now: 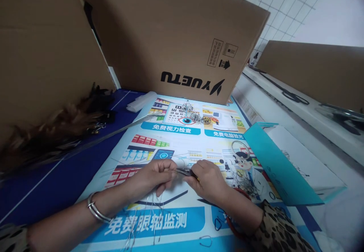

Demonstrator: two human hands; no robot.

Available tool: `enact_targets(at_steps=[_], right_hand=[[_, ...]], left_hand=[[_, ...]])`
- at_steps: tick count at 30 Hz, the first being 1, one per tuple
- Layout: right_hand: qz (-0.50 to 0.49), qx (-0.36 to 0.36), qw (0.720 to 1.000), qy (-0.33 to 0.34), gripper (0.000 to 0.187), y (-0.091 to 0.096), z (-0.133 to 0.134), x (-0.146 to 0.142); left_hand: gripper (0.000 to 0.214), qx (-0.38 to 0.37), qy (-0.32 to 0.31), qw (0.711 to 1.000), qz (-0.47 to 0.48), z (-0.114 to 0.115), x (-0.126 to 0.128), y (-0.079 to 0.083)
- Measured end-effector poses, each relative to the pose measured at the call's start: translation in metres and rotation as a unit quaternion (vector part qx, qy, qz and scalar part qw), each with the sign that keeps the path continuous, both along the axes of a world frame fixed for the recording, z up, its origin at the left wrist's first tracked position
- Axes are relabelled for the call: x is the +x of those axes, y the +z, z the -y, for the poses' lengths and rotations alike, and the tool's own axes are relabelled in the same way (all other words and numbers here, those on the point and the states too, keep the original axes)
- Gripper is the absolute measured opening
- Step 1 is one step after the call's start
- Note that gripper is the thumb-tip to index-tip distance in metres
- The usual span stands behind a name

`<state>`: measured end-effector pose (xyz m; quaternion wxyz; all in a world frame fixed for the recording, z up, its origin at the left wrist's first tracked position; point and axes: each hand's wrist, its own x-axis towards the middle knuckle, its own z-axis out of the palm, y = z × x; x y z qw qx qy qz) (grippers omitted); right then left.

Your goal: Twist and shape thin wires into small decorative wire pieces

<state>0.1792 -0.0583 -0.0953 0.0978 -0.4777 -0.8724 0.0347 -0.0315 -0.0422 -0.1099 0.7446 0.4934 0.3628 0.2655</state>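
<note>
the pliers (184,171) lie right between the two hands, over the middle of the desk, and everything hinges on how they line up with the left fingertips. their long axis runs nearly side to side, the handles going into the right palm and the narrow nose pointing left, so that the tip meets the pinch of the left hand (160,174) with no clear gap to be seen. the right hand (207,180) is wrapped around the handles; whether the nose itself is squeezed tight, i cannot tell.

the left hand is closed, thumb against fingers, seemingly on thin wire (155,221); the exact spot of the pinch is hidden. loose strands spread below that hand toward the near edge of the desk, across the printed poster (196,199), and a fine curl rises just above the pliers' nose.

the left hand is the nearer one to those strands. a tangled wire heap (247,185) sits the other way, just beyond the right forearm, toward the desk's right edge and short of the turquoise box (280,172). more small sparkly clusters (195,116) lie well apart from both hands, near the desk's far edge, before the big carton (176,36).
</note>
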Motion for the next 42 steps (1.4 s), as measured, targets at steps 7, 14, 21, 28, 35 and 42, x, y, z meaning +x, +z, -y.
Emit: enact_targets(at_steps=[7,14,21,28,35,42], right_hand=[[0.0,-0.01,0.999,0.042,0.043,0.0,0.0,0.001],[0.015,-0.042,0.997,0.059,0.043,0.005,0.001,-0.001],[0.031,-0.053,0.997,0.052,0.045,0.003,0.003,-0.001],[0.047,-0.014,0.999,0.022,0.045,0.001,-0.003,0.001],[0.117,-0.024,0.993,-0.017,0.039,0.023,-0.002,0.009],[0.014,-0.047,0.999,0.008,0.038,0.042,0.002,0.012]], left_hand=[[0.012,-0.012,-0.027,1.0,-0.003,0.001,-0.003,0.002],[0.015,-0.035,-0.041,0.999,0.005,0.0,-0.003,0.009],[0.018,-0.034,-0.057,0.998,0.011,0.001,-0.003,0.009],[0.016,-0.011,-0.011,1.0,0.0,-0.001,-0.001,0.001],[0.024,0.024,0.159,0.987,-0.018,-0.008,-0.002,0.002],[0.023,0.036,0.121,0.992,-0.016,-0.005,0.001,0.016]])
